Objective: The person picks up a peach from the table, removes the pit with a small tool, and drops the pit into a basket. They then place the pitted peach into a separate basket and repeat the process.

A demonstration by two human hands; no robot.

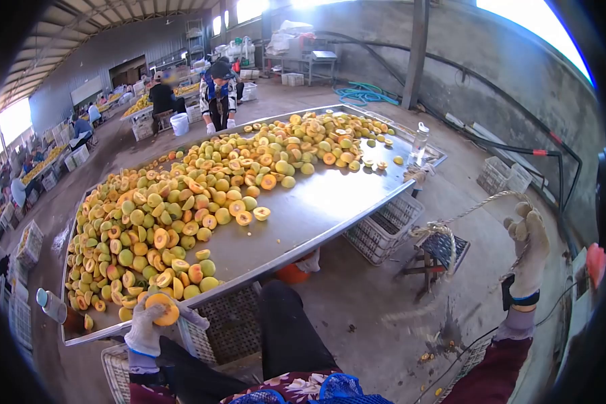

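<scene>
In a pale work glove, my left hand (145, 330) is closed on a halved peach (163, 309) at the near edge of the metal table (310, 219). The cut orange face shows a hollow at its centre. A grey elongated thing (194, 318) juts out beside it; I cannot tell what it is. Raised far to the right, my gloved right hand (532, 246) has curled fingers with a rope (485, 202) running through or behind them. That rope loops back toward a small folding stool (444, 249). Whole and halved peaches (182, 202) cover much of the table.
A clear bottle (419, 143) stands at the table's right corner, another bottle (52, 305) at its left. White crates (384, 229) sit underneath and beside it. A co-worker (219, 97) leans over the far side. A blue hose (365, 93) lies near a post (416, 54).
</scene>
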